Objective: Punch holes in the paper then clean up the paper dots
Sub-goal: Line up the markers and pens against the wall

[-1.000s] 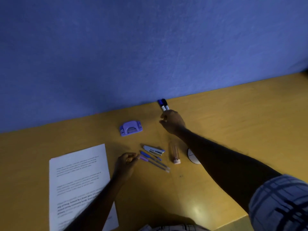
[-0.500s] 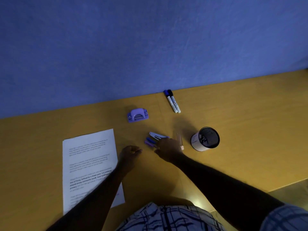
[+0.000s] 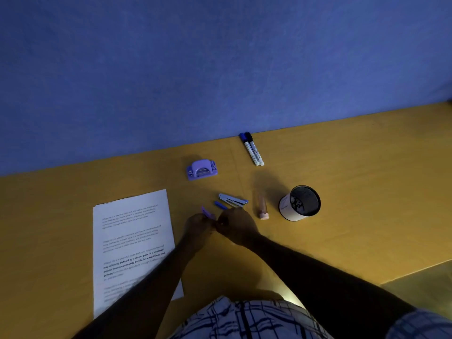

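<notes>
In the head view, the two hands meet over the yellow table (image 3: 354,172), near the middle of the scene. The left hand (image 3: 198,226) has its fingers curled around the near end of a purple pen (image 3: 207,212), whose far end juts out past the knuckles. The right hand (image 3: 236,225) sits just right of it and touches it where the fingertips come together. Its fingers are bent inward, but the dim light hides whether they pinch anything, so I cannot tell. The paper (image 3: 132,241), a printed white sheet, lies flat to the left of the hands, and the left forearm crosses its near right corner. The hole punch (image 3: 202,169), small and lilac, stands farther back on the table, apart from both the sheet and the hands. Just beyond the right hand lie a short blue pen (image 3: 220,205) and a stapler (image 3: 232,200), side by side. To their right lies a pale pinkish tube (image 3: 263,206), and right of that stands a white cup (image 3: 299,203) with a dark mesh inside. Two markers (image 3: 253,150) lie together at the far edge, against the blue wall (image 3: 220,69). A plaid shirt (image 3: 244,319) fills the near edge.
</notes>
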Demonstrator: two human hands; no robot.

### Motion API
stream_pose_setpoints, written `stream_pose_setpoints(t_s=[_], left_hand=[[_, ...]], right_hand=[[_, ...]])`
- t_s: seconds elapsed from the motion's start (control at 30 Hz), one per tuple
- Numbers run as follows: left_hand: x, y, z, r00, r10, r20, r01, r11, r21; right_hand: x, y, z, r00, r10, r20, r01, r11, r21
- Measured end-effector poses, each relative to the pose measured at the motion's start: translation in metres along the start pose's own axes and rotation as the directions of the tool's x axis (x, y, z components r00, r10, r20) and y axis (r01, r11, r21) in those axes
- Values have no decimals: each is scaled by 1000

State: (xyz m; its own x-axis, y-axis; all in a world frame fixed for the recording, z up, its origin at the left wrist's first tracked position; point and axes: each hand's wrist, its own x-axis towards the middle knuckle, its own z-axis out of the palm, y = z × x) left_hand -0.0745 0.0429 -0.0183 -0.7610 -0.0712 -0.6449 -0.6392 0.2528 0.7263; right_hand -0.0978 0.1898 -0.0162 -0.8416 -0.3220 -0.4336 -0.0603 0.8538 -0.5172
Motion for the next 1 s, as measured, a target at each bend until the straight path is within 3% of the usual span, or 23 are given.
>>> stream_pose_setpoints(t_s=[0.13, 0.3, 0.5, 0.6, 0.67, 0.73, 0.87, 1.0], left_hand=[[-2, 4, 5, 996, 46, -71, -49, 998, -33], [-1, 1, -7, 997, -36, -66, 22, 980, -198], [-2, -2, -13, 997, -7, -71, -3, 990, -138], [1, -3, -10, 998, 0, -55, -5, 995, -97], [4, 0, -8, 997, 25, -68, -30, 997, -78], [6, 8, -5, 994, 45, -98, -59, 988, -142], [6, 31, 2, 995, 91, -34, -97, 956, -275], [15, 42, 5, 989, 138, -48, -146, 952, -271]], right_hand=[[2, 3, -2, 998, -50, -32, 53, 991, 119], [6, 19, -7, 988, 62, -141, -97, 962, -255], [4, 16, -9, 994, 89, -61, -106, 925, -365], [3, 12, -10, 997, 65, -51, -74, 972, -223], [1, 8, -13, 987, 93, -132, -86, 995, 53], [1, 4, -18, 975, 130, -178, -74, 954, 292], [-1, -2, -33, 988, 145, -50, -91, 820, 565], [2, 6, -46, 980, 197, 1, -136, 674, 726]])
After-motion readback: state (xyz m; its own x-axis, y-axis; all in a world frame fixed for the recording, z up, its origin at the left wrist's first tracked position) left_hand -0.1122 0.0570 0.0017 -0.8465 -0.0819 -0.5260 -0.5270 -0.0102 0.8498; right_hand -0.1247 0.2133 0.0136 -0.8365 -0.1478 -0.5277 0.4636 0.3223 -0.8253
